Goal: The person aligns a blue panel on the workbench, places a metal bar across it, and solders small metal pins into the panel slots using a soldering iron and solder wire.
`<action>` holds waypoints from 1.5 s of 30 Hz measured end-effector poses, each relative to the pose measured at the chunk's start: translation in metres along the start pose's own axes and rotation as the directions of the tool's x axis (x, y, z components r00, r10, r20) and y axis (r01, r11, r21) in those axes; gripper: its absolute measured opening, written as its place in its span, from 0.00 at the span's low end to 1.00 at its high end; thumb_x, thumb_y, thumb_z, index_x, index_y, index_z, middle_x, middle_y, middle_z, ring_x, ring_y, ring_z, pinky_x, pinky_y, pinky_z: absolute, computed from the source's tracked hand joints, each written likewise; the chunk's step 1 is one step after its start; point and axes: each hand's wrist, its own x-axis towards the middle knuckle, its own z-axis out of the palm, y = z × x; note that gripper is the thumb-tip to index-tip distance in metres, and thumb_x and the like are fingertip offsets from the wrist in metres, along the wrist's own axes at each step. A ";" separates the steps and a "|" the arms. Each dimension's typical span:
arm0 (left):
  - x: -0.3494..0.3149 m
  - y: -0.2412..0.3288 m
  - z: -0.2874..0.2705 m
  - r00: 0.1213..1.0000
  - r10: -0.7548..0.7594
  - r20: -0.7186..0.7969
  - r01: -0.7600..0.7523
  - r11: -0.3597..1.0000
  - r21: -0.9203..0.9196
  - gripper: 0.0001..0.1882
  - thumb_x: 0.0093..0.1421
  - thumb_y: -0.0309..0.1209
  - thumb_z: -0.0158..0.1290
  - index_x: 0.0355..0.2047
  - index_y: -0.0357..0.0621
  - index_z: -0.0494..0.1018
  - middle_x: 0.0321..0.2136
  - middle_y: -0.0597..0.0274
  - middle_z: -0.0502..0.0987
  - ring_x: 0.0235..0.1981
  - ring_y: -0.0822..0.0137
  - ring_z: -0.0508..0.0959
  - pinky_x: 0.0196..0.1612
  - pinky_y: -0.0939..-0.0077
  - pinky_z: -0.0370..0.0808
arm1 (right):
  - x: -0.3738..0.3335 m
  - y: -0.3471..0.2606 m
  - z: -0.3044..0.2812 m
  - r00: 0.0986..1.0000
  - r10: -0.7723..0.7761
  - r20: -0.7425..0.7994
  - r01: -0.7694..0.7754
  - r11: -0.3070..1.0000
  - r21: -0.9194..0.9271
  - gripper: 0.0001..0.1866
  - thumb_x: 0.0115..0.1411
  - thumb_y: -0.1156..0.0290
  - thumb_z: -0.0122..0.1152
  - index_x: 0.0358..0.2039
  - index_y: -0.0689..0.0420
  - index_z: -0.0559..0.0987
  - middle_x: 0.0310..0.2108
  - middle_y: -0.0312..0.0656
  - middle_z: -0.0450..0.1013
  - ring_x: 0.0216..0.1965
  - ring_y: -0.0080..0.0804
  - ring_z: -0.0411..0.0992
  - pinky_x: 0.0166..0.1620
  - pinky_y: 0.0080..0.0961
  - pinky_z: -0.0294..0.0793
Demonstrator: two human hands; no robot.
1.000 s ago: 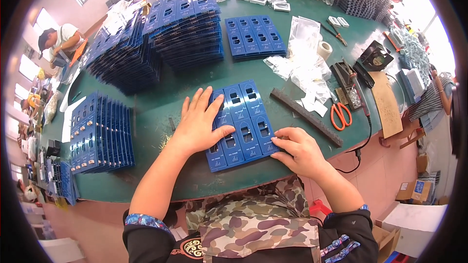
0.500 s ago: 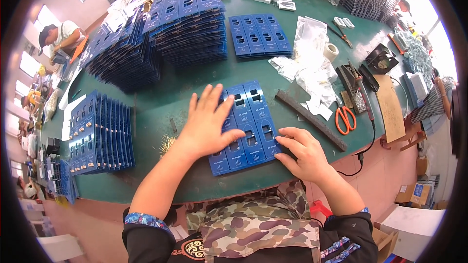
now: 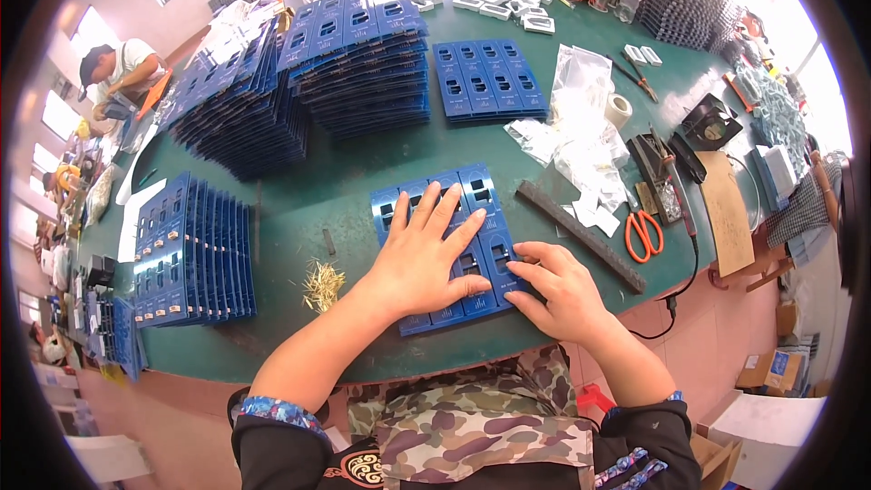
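Observation:
A blue circuit board panel [image 3: 497, 234], with rows of cut-out windows, lies flat on the green table before me. My left hand [image 3: 419, 259] rests palm down across its middle, fingers spread, hiding part of the cut-outs. At the panel's right edge, my right hand [image 3: 555, 289] has bent fingers; its thumb and index fingertips touch the board a little apart. I see nothing held between them, though the curled fingers are partly hidden. A small heap of gold-coloured pins [image 3: 323, 286] lies beside my left forearm.
Tall stacks of blue panels [image 3: 358, 63] stand at the back left; another stack [image 3: 190, 249] stands nearer. A dark bar [image 3: 581, 236], orange-handled scissors [image 3: 643, 236], a soldering iron [image 3: 680, 186] and a small fan [image 3: 710, 118] lie right. A person [image 3: 127, 73] sits far left.
My left hand has slid right and down over the panel, its fingers now covering more of the middle. My right hand has shifted slightly left along the edge. The pin heap is more exposed.

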 end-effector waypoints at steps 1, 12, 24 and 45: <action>-0.003 0.001 -0.002 1.000 -0.002 -0.008 0.002 1.000 -0.011 0.43 0.55 0.63 0.51 0.65 0.54 0.59 0.68 0.45 0.49 0.69 0.42 0.47 0.68 0.39 0.40 | 0.001 0.000 0.000 1.000 -0.001 -0.002 0.001 1.000 0.000 0.17 0.50 0.67 0.69 0.40 0.59 0.79 0.47 0.45 0.72 0.41 0.42 0.74 0.43 0.34 0.76; -0.026 0.005 -0.003 0.996 -0.004 0.088 0.005 1.000 -0.012 0.43 0.56 0.63 0.49 0.67 0.55 0.57 0.68 0.46 0.49 0.70 0.43 0.45 0.67 0.37 0.38 | 0.017 -0.001 0.002 0.993 -0.089 0.081 0.097 0.991 -0.093 0.23 0.49 0.61 0.70 0.44 0.58 0.79 0.54 0.49 0.70 0.53 0.49 0.69 0.55 0.38 0.71; -0.057 0.032 -0.014 0.995 0.044 0.092 -0.036 0.995 -0.090 0.46 0.56 0.65 0.49 0.65 0.48 0.58 0.67 0.41 0.49 0.69 0.40 0.47 0.66 0.36 0.40 | 0.003 0.022 -0.036 0.985 0.136 -0.108 -0.163 0.938 -0.307 0.22 0.49 0.66 0.70 0.45 0.61 0.78 0.46 0.48 0.73 0.46 0.48 0.72 0.49 0.39 0.72; -0.063 0.039 0.000 0.999 0.005 0.041 0.002 0.987 -0.164 0.47 0.54 0.61 0.55 0.64 0.41 0.58 0.65 0.35 0.50 0.68 0.38 0.49 0.66 0.36 0.44 | 0.077 0.002 -0.011 0.985 -0.150 0.089 0.162 0.977 -0.142 0.18 0.50 0.71 0.68 0.43 0.59 0.79 0.34 0.43 0.71 0.37 0.42 0.71 0.41 0.35 0.72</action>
